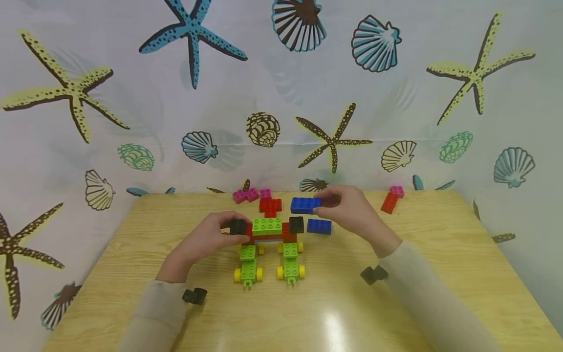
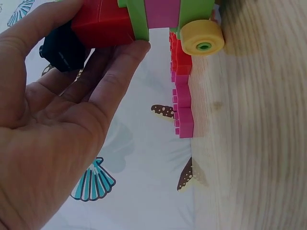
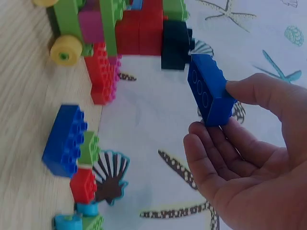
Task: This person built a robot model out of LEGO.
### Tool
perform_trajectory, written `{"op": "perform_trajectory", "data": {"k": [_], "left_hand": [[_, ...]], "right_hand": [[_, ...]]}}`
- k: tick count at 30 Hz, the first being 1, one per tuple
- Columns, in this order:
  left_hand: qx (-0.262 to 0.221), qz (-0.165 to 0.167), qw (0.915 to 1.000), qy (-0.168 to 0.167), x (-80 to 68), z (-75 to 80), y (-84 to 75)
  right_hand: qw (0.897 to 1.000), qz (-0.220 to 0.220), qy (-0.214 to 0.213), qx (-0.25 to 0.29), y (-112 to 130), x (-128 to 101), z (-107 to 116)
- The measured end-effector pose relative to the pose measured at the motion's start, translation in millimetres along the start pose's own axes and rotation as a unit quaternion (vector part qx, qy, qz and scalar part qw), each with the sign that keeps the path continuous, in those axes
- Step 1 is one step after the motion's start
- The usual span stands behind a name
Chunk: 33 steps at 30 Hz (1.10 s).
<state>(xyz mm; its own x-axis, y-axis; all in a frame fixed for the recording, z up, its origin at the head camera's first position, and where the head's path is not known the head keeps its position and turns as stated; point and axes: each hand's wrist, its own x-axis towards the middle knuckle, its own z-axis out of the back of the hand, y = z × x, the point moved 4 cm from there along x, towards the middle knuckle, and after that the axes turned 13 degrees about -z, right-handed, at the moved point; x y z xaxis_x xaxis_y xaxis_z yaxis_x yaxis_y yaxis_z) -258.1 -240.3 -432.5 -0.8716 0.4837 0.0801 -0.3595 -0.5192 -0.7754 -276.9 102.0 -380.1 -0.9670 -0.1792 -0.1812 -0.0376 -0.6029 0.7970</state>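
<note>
The right hand (image 1: 352, 210) has its grip pinched on a studded blue brick (image 1: 305, 205), held in the air just above the brick model (image 1: 268, 239), studs outward (ready, it seems, for fitting). The left hand (image 1: 211, 239) has its grip closed round the model's black end block (image 1: 238, 227), apparently steadying it on the wood-grain tabletop (image 1: 396, 303). A second blue brick (image 1: 319, 226) lies beside the model; all are glossy hard plastic.

2 bare hands (image 1: 211, 237); beige long sleeves (image 1: 422, 288); black wrist-mounted cameras (image 1: 374, 275).
</note>
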Motion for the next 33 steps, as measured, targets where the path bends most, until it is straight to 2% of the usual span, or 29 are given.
{"op": "perform_trajectory", "data": {"k": [8, 15, 33], "left_hand": [[-0.005, 0.006, 1.0000, 0.002, 0.6, -0.5, -0.2], [-0.008, 0.009, 0.9999, 0.007, 0.2, -0.5, 1.9], [-0.017, -0.004, 0.9998, 0.007, -1.5, -1.6, -0.7]], "right_hand": [[0.998, 0.026, 0.032, 0.036, 20.9, 4.5, -29.3], [0.999, 0.026, 0.038, 0.029, 27.8, 6.8, -49.0], [0.995, 0.039, 0.073, 0.061, 30.1, 10.1, -70.6]]}}
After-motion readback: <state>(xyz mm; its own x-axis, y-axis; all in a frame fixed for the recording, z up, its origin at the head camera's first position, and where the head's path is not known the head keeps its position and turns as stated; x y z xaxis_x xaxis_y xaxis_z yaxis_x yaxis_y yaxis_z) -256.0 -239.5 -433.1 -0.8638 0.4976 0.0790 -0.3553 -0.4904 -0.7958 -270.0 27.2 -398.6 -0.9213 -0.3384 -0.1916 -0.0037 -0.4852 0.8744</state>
